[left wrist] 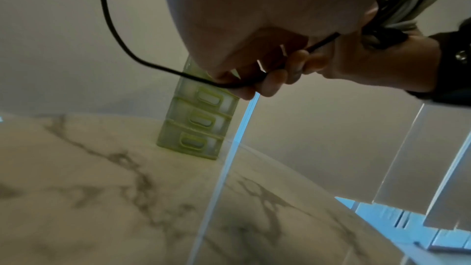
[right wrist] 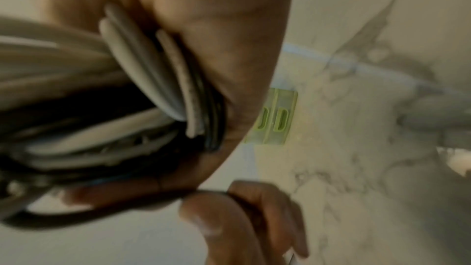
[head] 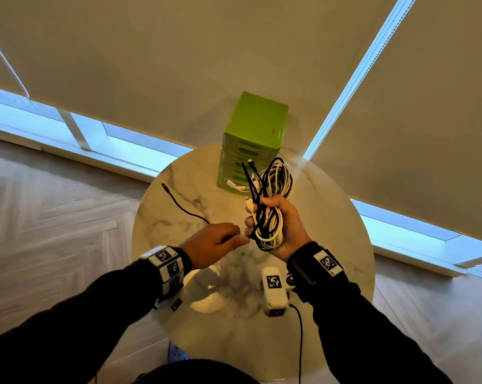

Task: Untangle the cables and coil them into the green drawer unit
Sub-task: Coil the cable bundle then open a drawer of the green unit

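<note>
The person stood over a round marble table [head: 331,245], both forearms in dark sleeves. The right hand [head: 287,225] was held above the tabletop, its fingers curled around a tangled bundle of black and white cables [head: 273,195] whose loops and plug ends stuck up past the thumb. Just beside it, the left hand [head: 212,245] pinched a single black cable [head: 184,207] between thumb and fingertips [left wrist: 270,84]; that strand ran from the bundle through the pinch and trailed off to the left, its plug end lying on the marble. The green drawer unit [head: 255,128] stood upright at the table's far edge, directly beyond the bundle, with a white cable visible in its lowest drawer [head: 235,185].
</note>
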Demonstrator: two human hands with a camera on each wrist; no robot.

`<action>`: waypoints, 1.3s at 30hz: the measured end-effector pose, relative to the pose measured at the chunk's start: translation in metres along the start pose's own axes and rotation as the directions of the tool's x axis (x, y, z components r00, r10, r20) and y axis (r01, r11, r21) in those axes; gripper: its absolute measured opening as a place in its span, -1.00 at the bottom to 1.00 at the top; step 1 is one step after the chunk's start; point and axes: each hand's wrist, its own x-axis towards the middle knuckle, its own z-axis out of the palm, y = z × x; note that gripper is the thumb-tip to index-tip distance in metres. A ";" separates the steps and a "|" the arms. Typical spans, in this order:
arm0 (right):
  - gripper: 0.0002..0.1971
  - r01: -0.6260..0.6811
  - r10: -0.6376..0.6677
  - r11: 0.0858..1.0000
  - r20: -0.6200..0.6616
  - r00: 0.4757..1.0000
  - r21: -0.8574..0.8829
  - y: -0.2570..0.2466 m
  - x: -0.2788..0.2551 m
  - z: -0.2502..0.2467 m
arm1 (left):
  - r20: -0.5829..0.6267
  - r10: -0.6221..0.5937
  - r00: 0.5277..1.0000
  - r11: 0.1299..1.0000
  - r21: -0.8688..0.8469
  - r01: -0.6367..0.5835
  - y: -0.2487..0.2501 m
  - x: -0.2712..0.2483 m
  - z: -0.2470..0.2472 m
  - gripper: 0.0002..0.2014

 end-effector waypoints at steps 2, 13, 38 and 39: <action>-0.81 -0.025 0.024 0.993 -0.013 1.000 -0.111 -0.004 -0.002 -0.006 | -0.060 0.091 0.994 0.976 0.203 -0.077 -0.008 0.003 -0.011 -0.38; -0.67 0.188 -0.171 0.945 0.085 0.982 -0.268 -0.009 0.000 0.002 | -0.035 -0.030 0.999 0.996 0.078 0.032 -0.008 0.008 -0.013 -0.42; -0.48 0.241 -0.344 0.340 0.118 0.931 -0.909 0.025 0.003 -0.013 | -0.045 -0.432 0.901 0.453 -0.874 0.174 0.011 0.015 -0.017 -0.63; -0.46 0.256 -0.369 0.316 0.130 0.920 -0.914 0.025 0.006 -0.013 | -0.069 -0.491 0.869 0.355 -0.926 0.127 0.016 0.017 -0.016 -0.64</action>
